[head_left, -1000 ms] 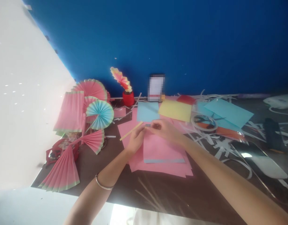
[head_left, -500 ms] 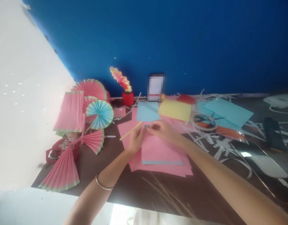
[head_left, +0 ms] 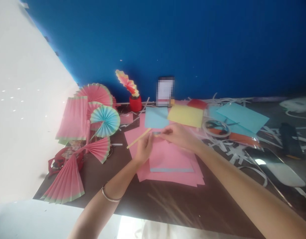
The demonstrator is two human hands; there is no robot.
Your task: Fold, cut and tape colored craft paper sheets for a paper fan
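Observation:
A pink paper sheet (head_left: 170, 156) with a blue strip along its near edge lies on a stack of larger pink sheets (head_left: 197, 177). At its far left corner my left hand (head_left: 144, 147) is closed, thumb and fingers on the paper. My right hand (head_left: 176, 135) pinches at the sheet's far edge, where a bit of blue strip shows. What sits between its fingertips is too small to make out. A narrow yellow strip (head_left: 139, 138) slants beside my left fingers; I cannot tell whether they touch it.
Pleated paper fans (head_left: 105, 121) stand at the left. Behind my hands are a blue sheet (head_left: 156, 117), a yellow sheet (head_left: 186, 115) and a red pot (head_left: 135, 103). To the right lie a tape roll (head_left: 217, 128), white paper scraps (head_left: 236, 154) and a phone (head_left: 274, 169).
My right fingertips have shifted slightly right, away from my left hand, along the far edge of the sheet. My left hand has stayed almost still.

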